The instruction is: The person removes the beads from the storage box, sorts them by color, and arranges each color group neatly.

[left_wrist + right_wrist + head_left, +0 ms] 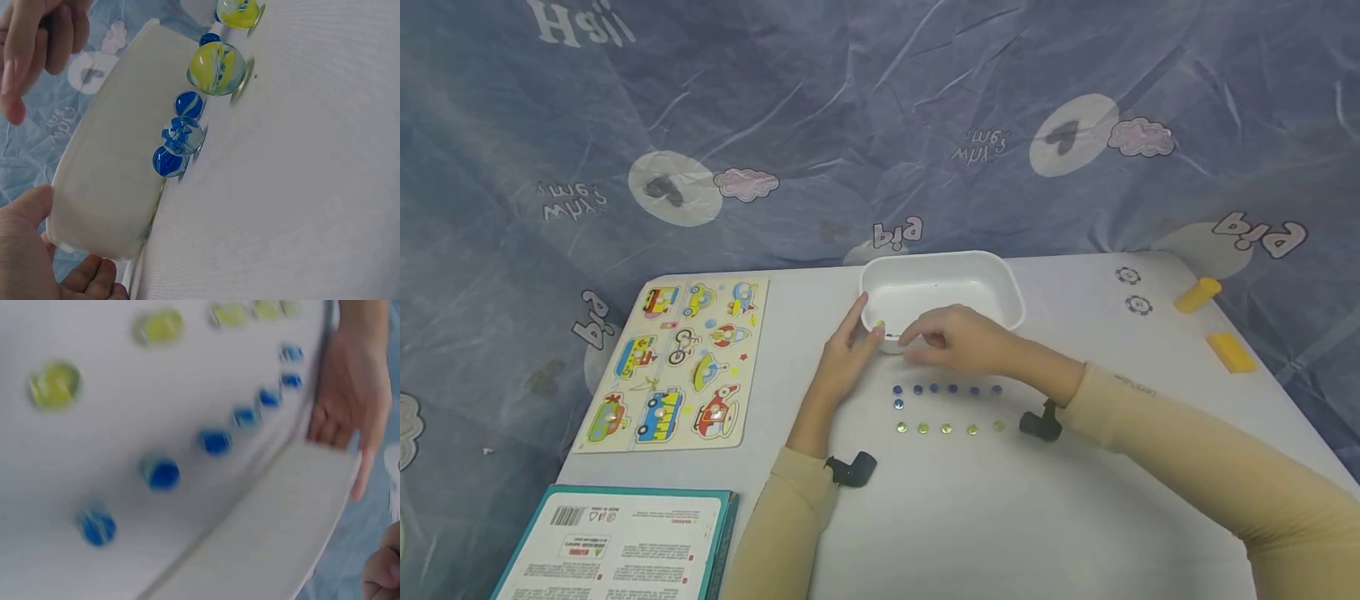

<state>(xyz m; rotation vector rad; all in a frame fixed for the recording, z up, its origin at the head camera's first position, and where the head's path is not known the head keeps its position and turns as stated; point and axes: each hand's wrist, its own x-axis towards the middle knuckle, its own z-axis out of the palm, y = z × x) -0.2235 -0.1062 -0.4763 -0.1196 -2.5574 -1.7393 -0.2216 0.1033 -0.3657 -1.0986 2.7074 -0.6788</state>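
A white plastic tray point(942, 260) stands at the back of the table. My left hand point(844, 360) grips its near left corner, thumb at the rim and fingers around the outside. A few small marbles point(891, 336) lie inside by that corner, partly hidden. My right hand point(958, 340) hovers over the tray's front rim with bent fingers pointing down towards those marbles; nothing shows between its fingers. In front of the tray runs a row of blue marbles point(952, 388), with one more blue marble point(898, 404) below its left end. Nearer me is a row of yellow-green marbles point(946, 429).
On the left lies a wooden vehicle puzzle board point(688, 367), with a teal-edged box point(625, 542) nearer me. At the right edge are a yellow cylinder point(1198, 295) and a yellow block point(1231, 353). Two printed round marks point(1138, 305) show nearby. A patterned blue cloth point(850, 125) hangs behind.
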